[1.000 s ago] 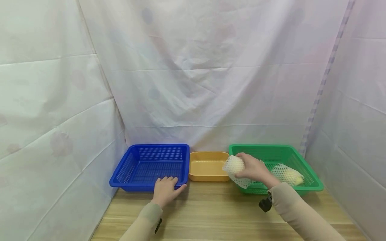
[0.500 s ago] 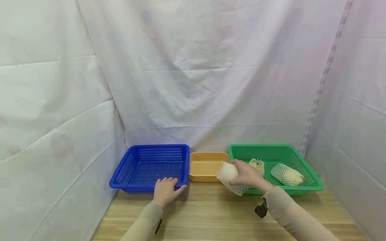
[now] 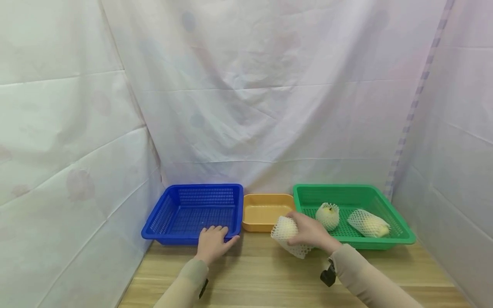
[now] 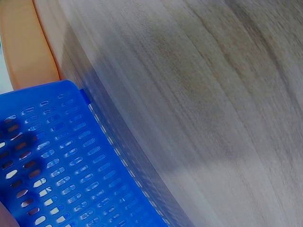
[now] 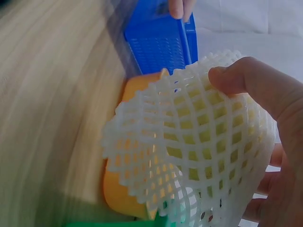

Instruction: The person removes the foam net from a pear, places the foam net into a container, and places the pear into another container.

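My right hand (image 3: 309, 231) grips a yellowish fruit in a white foam net (image 3: 286, 233), above the table just in front of the orange tray (image 3: 268, 228). In the right wrist view the thumb presses on the net (image 5: 203, 127), whose loose end hangs past the fruit. My left hand (image 3: 211, 244) rests over the front rim of the blue basket (image 3: 177, 240), near its right corner. Inside the green basket (image 3: 396, 238) lie two more netted fruits, a round one (image 3: 328, 217) at the left and a longer one (image 3: 368, 223) at the right.
The blue basket, orange tray and green basket stand in a row on the wooden table (image 3: 250, 278). Behind them hangs a pale cloth (image 3: 246, 128), with more cloth at both sides. Bare tabletop lies in front of the row.
My right hand has moved left and towards me with the netted fruit, out over the green basket's left edge. The round netted fruit in that basket has come into sight. My left hand stays put.
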`<state>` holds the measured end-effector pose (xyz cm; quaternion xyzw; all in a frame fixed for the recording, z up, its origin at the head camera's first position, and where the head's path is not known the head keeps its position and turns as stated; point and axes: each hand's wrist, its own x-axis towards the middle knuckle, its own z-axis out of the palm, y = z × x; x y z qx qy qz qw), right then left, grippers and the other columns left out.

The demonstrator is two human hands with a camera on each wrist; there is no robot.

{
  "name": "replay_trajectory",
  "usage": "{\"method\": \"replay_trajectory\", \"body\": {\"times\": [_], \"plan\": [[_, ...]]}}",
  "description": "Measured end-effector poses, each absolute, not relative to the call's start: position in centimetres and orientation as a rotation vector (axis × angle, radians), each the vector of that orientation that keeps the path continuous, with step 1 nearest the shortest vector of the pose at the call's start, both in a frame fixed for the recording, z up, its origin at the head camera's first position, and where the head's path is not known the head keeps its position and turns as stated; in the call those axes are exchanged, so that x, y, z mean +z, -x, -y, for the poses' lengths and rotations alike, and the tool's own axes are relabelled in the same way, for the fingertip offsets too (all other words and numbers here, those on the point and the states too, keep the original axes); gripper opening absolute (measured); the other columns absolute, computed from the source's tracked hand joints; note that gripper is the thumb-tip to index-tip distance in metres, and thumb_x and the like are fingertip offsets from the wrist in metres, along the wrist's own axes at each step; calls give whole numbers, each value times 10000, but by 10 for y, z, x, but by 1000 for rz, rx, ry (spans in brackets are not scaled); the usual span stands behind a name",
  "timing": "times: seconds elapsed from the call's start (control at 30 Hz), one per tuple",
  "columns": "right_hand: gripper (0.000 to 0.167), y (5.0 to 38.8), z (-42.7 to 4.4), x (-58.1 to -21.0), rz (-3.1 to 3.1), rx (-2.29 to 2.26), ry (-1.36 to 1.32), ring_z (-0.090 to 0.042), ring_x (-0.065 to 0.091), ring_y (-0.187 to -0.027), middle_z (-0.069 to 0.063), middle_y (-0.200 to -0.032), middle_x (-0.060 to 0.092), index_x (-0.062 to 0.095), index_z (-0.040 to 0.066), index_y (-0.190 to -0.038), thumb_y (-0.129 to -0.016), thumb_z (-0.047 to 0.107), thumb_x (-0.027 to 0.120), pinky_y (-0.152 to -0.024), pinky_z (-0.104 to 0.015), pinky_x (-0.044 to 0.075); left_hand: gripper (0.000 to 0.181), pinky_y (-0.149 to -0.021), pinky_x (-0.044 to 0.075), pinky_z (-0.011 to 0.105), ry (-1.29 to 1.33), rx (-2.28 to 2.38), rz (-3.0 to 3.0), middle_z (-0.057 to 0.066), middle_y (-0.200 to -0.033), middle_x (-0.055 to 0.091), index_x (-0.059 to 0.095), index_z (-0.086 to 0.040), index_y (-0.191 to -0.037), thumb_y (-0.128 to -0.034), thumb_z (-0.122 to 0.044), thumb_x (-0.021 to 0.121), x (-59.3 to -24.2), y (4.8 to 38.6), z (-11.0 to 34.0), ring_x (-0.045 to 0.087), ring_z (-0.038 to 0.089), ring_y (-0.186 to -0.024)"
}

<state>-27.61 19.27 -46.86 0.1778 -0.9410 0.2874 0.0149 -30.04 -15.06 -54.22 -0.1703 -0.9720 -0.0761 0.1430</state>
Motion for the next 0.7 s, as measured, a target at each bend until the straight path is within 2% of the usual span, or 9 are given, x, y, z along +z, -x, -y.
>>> {"method": "replay_trajectory", "body": {"times": [0.1, 0.27, 0.53, 0.7], "plan": [[734, 275, -188, -472, 2935, 881, -554, -137, 561, -857, 33, -1091, 593, 540, 150, -1274, -615, 280, 837, -643, -364, 479, 655, -949, 380, 611, 490, -222, 2800, 78, -1117, 679, 704, -133, -1149, -873, -688, 491, -542, 302, 150, 600, 314, -1055], [756, 272, -182, -475, 2935, 874, -576, -154, 556, -883, 2, -1109, 592, 540, 102, -1286, -611, 261, 839, -660, -381, 482, 669, -947, 384, 608, 487, -207, 2798, 76, -1123, 678, 705, -143, -1152, -870, -705, 474, -542, 303, 151, 600, 311, -1059], [732, 270, -174, -485, 2936, 794, -595, -152, 554, -875, 8, -1093, 599, 554, 123, -1252, -601, 298, 838, -677, -388, 481, 836, -937, 394, 608, 497, -180, 2781, 60, -1093, 684, 708, -158, -1123, -848, -813, 267, -543, 302, 151, 610, 298, -1023], [733, 268, -169, -493, 2950, 769, -592, -155, 560, -852, 4, -1099, 607, 548, 144, -1259, -603, 321, 824, -653, -384, 477, 838, -938, 390, 621, 492, -188, 2778, 56, -1078, 685, 709, -161, -1111, -844, -818, 262, -544, 302, 151, 611, 305, -1012]]}}
